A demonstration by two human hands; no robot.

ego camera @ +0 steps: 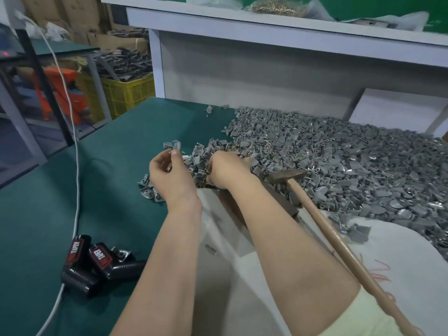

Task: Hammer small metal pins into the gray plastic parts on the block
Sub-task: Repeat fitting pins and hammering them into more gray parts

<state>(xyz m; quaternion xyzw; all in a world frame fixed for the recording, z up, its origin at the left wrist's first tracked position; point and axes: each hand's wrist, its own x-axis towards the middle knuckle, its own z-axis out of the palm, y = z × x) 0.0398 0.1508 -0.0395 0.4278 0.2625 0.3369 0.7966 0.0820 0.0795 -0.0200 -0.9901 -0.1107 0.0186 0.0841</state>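
A broad heap of gray plastic parts [339, 161] covers the right side of the green table [109, 170]. My left hand [171, 177] hovers at the heap's left edge, palm turned up, fingers curled round a few small metal pins. My right hand [226, 169] is knuckles-up, fingers dug into the parts where brass pins [205, 184] lie; what it grips is hidden. The hammer [288, 177] lies free just right of my right wrist, its wooden handle running toward me. A dark block [282, 201] shows partly under my right forearm.
A white sack [218, 263] lies under my forearms. Black tools labelled TAPER [97, 263] and a white cable [77, 190] sit at the front left. A white shelf [266, 20] rises behind the table. A yellow crate [128, 93] stands off the far-left edge.
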